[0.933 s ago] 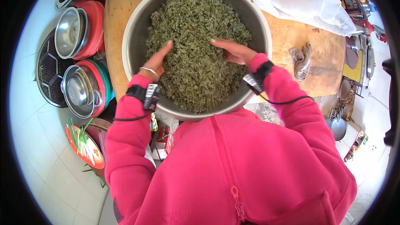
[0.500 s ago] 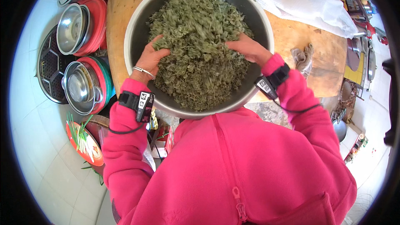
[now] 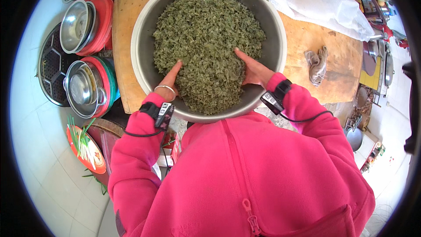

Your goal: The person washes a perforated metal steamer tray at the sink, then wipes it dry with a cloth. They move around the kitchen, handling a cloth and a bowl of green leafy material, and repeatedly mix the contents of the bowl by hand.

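A large round metal basin stands on the wooden table right in front of me, holding a broad heap of dark green chopped leaves. My left hand is inside the basin against the near left side of the heap, its thumb stretched out along the leaves. Facing it on the right side, my right hand has its thumb straight and resting on the heap's edge. Both hands look open, with the other fingers partly sunk under the leaves. Whether those fingers hold any leaves is hidden.
On the wooden table lie a crumpled grey cloth and a white translucent sheet. Stacked metal bowls and red basins stand at the left. Below them is an orange plate with spring onions.
Both hands have moved down toward me along the heap's sides. The leaves, blurred by motion before, now lie still in a smoother mound.
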